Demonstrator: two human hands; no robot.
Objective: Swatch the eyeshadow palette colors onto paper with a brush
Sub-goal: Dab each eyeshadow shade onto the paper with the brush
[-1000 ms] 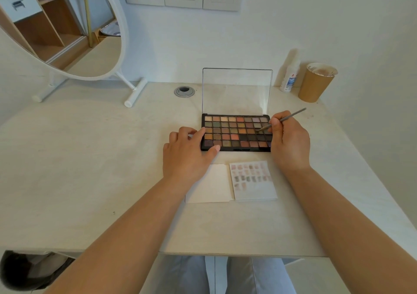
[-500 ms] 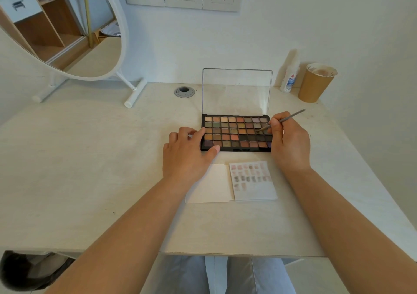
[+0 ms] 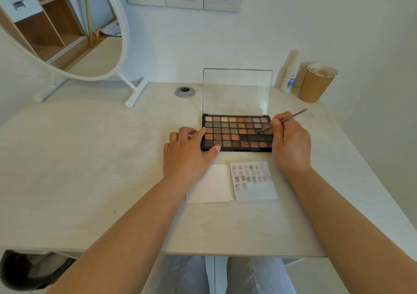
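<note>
An open black eyeshadow palette [image 3: 234, 133] with several rows of coloured pans lies mid-table, its clear lid [image 3: 237, 90] standing upright behind it. My right hand [image 3: 291, 142] pinches a thin grey brush [image 3: 286, 119]; the brush tip touches a pan near the palette's right side. My left hand [image 3: 187, 156] holds the palette's left edge between its index finger and thumb. In front of the palette lies a white paper pad [image 3: 255, 181] with several rows of faint swatches, and a blank sheet [image 3: 212, 185] beside it on the left.
A round mirror on a white stand [image 3: 97, 52] occupies the back left. A cable grommet [image 3: 185, 92] sits behind the palette. At the back right stand a small white bottle [image 3: 288, 79] and a brown paper cup [image 3: 316, 84]. The wall is close behind.
The brush tip has shifted slightly on the pans at the palette's right side. My left hand stays on the palette's left edge.
</note>
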